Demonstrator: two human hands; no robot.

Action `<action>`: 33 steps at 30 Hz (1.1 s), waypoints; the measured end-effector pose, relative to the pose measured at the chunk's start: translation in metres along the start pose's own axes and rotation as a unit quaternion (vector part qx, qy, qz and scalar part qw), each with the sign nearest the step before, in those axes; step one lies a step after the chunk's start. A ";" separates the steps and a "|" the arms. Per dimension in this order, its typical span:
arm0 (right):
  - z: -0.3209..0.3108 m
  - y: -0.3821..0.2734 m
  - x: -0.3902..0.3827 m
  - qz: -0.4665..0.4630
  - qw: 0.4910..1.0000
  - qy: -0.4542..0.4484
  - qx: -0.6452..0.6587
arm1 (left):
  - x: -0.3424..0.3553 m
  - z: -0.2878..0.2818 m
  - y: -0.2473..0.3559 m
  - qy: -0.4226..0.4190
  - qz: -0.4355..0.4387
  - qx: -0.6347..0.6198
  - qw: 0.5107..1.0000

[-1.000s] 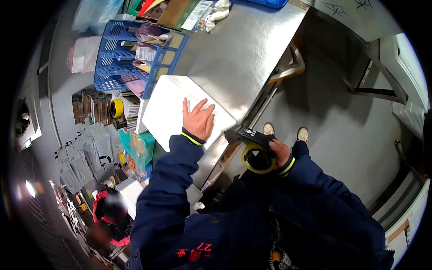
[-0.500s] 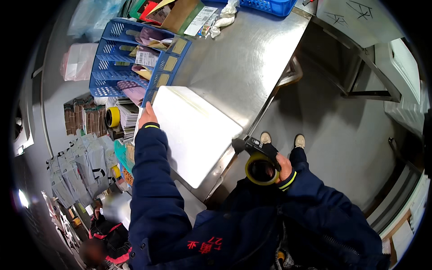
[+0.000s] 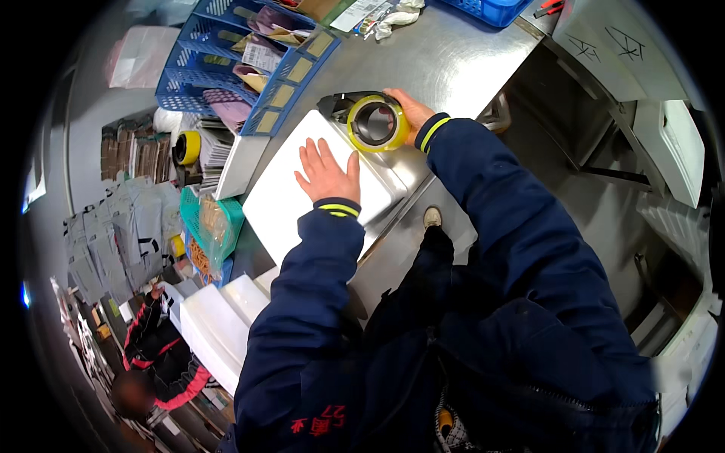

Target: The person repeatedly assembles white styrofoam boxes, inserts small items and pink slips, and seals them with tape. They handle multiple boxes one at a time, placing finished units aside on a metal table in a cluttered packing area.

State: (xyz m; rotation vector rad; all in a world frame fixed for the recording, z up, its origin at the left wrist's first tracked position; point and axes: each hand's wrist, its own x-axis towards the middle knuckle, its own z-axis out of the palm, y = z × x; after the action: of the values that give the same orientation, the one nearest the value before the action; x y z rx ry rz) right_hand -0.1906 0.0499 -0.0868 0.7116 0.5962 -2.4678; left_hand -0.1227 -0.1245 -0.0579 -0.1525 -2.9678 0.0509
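A white foam box [image 3: 281,219] lies on the steel table. My left hand [image 3: 328,174] rests flat on its top, fingers spread and empty. At the box's far right corner, my right hand [image 3: 412,115] grips a black tape dispenser with a wide roll of yellowish tape [image 3: 399,133]. The dispenser's black head [image 3: 334,103] points left, over the far edge of the box. Whether the tape touches the lid, I cannot tell.
Blue sorting rack [image 3: 273,97] with bags and paper slips stands far left. A teal basket [image 3: 198,213] and stacked cardboard [image 3: 136,151] are on the left. Marked white foam boxes [image 3: 604,45] stand right. Steel table [image 3: 445,60] ends at my right. Another person [image 3: 162,340] is lower left.
My right hand has carried the tape dispenser up from beside my body to the box's far edge. My left hand has left the far left side and now lies on the top.
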 end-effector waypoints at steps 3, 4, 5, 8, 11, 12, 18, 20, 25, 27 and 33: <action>-0.005 0.002 -0.004 0.012 1.000 -0.014 0.000 | -0.005 0.004 0.012 -0.030 -0.064 0.006 0.997; -0.012 0.009 0.017 -0.005 0.998 -0.053 0.030 | -0.005 0.005 0.020 -0.008 -0.092 -0.012 0.996; -0.010 0.007 0.010 -0.010 0.999 -0.036 0.032 | -0.008 0.009 0.024 0.005 -0.121 -0.031 0.992; -0.012 0.003 0.014 0.003 0.999 -0.022 0.036 | -0.004 0.009 0.033 0.026 -0.096 0.009 0.995; -0.020 0.005 0.015 0.012 0.998 -0.028 0.053 | -0.003 0.003 0.034 0.053 0.012 -0.026 0.998; -0.028 0.004 0.011 -0.001 0.998 -0.037 0.054 | -0.001 0.000 0.035 0.060 0.038 -0.023 0.997; -0.126 0.062 -0.098 -0.035 0.994 -0.036 0.092 | 0.002 -0.009 0.038 0.077 0.117 -0.040 0.989; -0.144 0.090 -0.137 -0.053 0.985 -0.113 0.116 | 0.002 -0.011 0.038 0.072 0.124 -0.036 0.989; -0.135 0.121 -0.177 -0.067 0.980 -0.102 0.159 | 0.002 -0.009 0.036 0.059 0.156 -0.054 0.985; -0.140 0.140 -0.168 -0.082 0.989 -0.048 0.113 | 0.005 -0.010 0.040 0.077 0.173 -0.078 0.979; -0.098 0.123 -0.186 -0.093 0.989 0.026 0.116 | 0.031 -0.003 0.013 -0.008 0.348 -0.175 0.921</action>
State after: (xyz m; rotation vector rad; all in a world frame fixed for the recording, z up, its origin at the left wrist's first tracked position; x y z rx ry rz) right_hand 0.0521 0.0686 -0.0867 0.8461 0.4148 -2.7289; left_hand -0.1517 -0.1084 -0.0499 -1.2380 -2.7399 -0.3918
